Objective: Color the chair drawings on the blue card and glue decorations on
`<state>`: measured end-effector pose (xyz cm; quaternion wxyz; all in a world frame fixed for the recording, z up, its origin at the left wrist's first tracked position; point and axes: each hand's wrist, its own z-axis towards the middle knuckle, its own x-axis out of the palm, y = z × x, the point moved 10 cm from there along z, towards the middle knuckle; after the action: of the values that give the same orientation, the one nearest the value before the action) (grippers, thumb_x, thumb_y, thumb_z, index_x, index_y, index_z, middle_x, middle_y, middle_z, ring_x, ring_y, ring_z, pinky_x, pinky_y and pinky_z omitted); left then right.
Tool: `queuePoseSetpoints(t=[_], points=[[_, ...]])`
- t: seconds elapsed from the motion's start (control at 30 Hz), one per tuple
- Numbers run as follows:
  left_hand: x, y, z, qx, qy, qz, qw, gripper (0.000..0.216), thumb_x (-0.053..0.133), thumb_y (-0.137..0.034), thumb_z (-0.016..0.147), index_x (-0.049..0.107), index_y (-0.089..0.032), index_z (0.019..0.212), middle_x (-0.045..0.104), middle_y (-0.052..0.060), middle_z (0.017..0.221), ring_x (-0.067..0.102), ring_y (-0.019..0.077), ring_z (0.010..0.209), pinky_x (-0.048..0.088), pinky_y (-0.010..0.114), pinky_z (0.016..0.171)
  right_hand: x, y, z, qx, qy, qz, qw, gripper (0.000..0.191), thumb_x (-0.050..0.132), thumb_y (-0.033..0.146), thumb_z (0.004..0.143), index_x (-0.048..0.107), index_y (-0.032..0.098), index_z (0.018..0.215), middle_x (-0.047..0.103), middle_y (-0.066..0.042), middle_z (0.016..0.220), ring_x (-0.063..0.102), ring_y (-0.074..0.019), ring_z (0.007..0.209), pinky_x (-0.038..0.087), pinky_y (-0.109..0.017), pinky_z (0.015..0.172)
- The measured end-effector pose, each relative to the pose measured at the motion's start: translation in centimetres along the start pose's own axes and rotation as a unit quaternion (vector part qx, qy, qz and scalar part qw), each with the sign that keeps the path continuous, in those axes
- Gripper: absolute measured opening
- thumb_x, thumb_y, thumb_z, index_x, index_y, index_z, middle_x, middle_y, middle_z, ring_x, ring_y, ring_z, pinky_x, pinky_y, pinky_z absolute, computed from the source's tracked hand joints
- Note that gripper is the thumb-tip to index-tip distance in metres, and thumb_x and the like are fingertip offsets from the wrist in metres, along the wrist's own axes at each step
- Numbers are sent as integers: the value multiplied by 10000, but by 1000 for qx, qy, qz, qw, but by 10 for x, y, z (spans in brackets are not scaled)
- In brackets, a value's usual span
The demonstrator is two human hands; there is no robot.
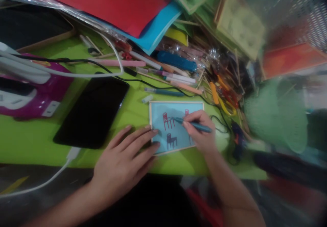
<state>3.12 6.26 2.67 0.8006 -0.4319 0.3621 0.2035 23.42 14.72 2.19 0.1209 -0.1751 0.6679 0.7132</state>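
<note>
In the head view, a purple and white device (62,80) stands at the far left of the green table (22,145). Just right of it a black tablet or phone (92,111) lies flat and slanted, a white cable (73,153) at its lower edge. Beyond it, a red sheet (109,5) overlaps blue sheets (163,22). Next comes the left hand (125,159), palm down with its fingers slightly spread, the fingertips resting over the left edge of a blue card (158,108) with a thin, pale border. The card lies on the table in front of the person, and a small pale cap (147,99) sits just beyond its upper left corner. On the card are a red chair (165,116) and, below it, a dark chair (171,141); more red drawing at the right is partly covered. The right hand (201,135) pinches a teal pen (201,127), its tip at the red chair; whether it touches the card I cannot tell. Farther right lie scissors (227,108) with yellow handles among thin sticks, then a blurred pale green basket (276,114).
</note>
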Motion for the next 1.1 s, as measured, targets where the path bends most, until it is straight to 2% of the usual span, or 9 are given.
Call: queuePoseSetpoints(t=[0.43,0.87,1.1], points=[[-3,0,-1,-3,-5,-1,1000,206,672,-243,959,720,-269,1157,705,32,1399,657,264,1300,411,500,1180,-5,4,2,8,-24,-5,1000,78,725,226,832,655,231,797,622,38,672,535,-121,594,423,-262,548],[-1,0,0,2,-1,2,1000,217,684,-230,947,723,-262,1158,705,40,1399,650,270,1310,405,500,1189,1,1,-1,13,16,8,1000,84,736,237,840,654,233,825,641,25,698,587,-141,644,462,-273,575],[-2,-1,0,4,1,6,1000,235,683,-218,939,717,-267,1167,703,43,1401,656,269,1303,410,502,1191,3,-3,-1,21,21,6,1000,119,750,304,856,654,236,835,646,11,712,591,-152,659,468,-278,569]])
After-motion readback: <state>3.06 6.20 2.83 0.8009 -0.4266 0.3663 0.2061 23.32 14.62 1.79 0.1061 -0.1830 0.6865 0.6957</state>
